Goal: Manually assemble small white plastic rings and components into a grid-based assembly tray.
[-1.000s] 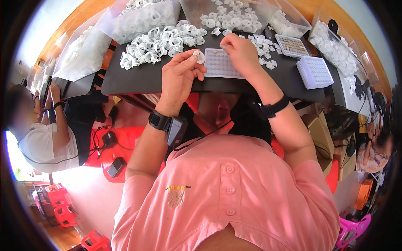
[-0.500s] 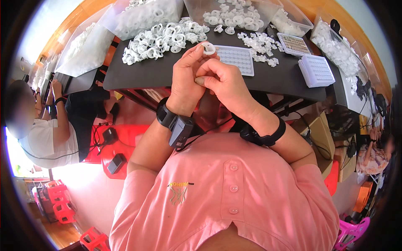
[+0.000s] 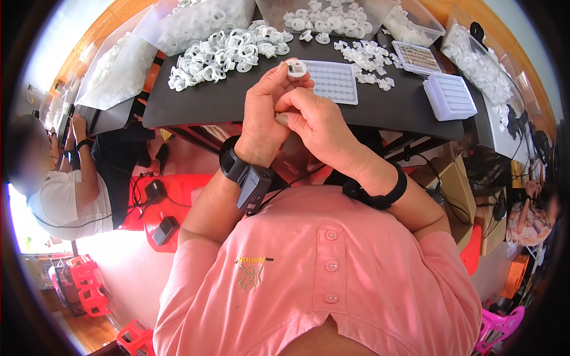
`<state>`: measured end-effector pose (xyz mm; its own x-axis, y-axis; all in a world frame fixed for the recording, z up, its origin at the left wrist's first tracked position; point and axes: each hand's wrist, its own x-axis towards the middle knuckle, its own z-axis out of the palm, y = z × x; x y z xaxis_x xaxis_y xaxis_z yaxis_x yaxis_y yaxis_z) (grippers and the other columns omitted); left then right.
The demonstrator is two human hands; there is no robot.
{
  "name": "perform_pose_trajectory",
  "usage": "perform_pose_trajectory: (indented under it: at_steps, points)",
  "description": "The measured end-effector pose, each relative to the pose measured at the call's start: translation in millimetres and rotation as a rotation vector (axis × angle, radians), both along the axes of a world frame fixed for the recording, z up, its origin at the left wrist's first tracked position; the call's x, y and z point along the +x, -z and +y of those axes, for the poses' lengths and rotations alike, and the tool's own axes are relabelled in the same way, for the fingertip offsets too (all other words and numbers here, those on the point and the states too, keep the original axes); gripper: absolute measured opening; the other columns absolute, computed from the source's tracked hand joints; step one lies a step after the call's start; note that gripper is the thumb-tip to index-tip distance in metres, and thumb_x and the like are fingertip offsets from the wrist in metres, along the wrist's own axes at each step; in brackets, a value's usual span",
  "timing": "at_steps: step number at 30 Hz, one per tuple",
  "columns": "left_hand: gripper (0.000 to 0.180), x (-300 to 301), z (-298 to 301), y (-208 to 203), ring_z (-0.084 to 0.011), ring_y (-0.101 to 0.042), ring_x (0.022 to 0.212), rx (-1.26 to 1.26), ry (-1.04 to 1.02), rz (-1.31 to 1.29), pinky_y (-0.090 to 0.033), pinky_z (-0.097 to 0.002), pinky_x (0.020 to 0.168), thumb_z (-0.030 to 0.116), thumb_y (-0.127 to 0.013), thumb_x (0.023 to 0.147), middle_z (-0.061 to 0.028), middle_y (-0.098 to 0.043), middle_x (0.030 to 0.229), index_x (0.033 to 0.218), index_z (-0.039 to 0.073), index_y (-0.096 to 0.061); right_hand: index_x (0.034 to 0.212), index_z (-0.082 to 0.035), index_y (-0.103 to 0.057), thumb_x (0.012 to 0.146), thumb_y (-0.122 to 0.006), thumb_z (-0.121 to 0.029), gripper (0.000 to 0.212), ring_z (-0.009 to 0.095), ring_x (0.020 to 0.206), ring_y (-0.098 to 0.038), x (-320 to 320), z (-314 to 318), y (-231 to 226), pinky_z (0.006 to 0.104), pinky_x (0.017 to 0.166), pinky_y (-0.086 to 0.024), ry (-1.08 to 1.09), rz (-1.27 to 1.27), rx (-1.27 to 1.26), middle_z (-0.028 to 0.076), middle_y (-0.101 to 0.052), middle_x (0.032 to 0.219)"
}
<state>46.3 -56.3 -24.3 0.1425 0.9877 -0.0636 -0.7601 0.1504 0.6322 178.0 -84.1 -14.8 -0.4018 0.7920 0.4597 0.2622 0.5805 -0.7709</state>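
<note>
Left hand (image 3: 264, 115) is pinching a white ring part (image 3: 296, 69) between thumb and fingertips, nearly closed. Ring is sitting over the table (image 3: 202, 111), right of the loose ring pile (image 3: 228, 53) and by the pale tray's (image 3: 336, 82) left end. Right hand (image 3: 317, 121) is curling against the left palm, thumb near index; can't tell if it's gripping anything. Risks: only fingertips are holding the ring, so a bump from the right hand could be popping it loose. Fingers are blocking the view, so misalignment could be going unnoticed. Dropped ring could be landing among the small white pieces (image 3: 365, 59).
</note>
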Motion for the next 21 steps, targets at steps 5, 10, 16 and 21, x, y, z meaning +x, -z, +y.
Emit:
perform_pose_trajectory:
  at_steps: [5,10,16,21]
  points:
    - [0.031,-0.3,2.0,4.7,-0.0268,-0.063,0.098,-0.008,0.016,0.000,-0.052,-0.0396,0.088,0.028,-0.056,0.100,-0.0139,-0.067,0.103,0.111,-0.001,-0.062,0.098,-0.001,-0.061,0.092,-0.062,-0.004,0.007,0.015,0.071,-0.061,6.2,2.4,-4.8,0.0293,0.064,-0.048,-0.058,0.015,-0.110,0.008,-0.065,0.084]
    - [0.029,3.2,1.2,5.9,-0.0219,-0.063,0.095,0.072,-0.030,-0.040,-0.052,-0.0369,0.083,0.021,-0.058,0.099,-0.0121,-0.067,0.104,0.116,-0.002,-0.058,0.097,-0.003,-0.059,0.092,-0.064,-0.010,0.010,0.033,0.078,-0.067,20.4,8.8,-19.3,0.0386,0.066,-0.051,-0.001,0.093,-0.173,0.014,-0.068,0.085]
    - [0.027,4.1,-8.3,2.8,-0.0244,-0.065,0.087,0.119,0.029,0.037,-0.052,-0.0361,0.078,0.016,-0.057,0.100,-0.0143,-0.066,0.101,0.116,-0.006,-0.058,0.103,-0.007,-0.056,0.093,-0.060,-0.007,0.011,0.031,0.077,-0.067,29.7,37.0,-7.5,0.0392,0.062,-0.053,0.201,-0.099,0.317,0.009,-0.067,0.092]
    - [0.027,2.7,-10.5,4.8,-0.0251,-0.065,0.085,0.147,0.014,0.055,-0.053,-0.0360,0.073,0.015,-0.060,0.099,-0.0154,-0.066,0.101,0.115,-0.007,-0.060,0.101,-0.008,-0.058,0.092,-0.060,-0.006,0.009,0.029,0.076,-0.068,28.8,39.1,1.0,0.0375,0.060,-0.053,0.237,-0.130,0.450,0.007,-0.066,0.092]
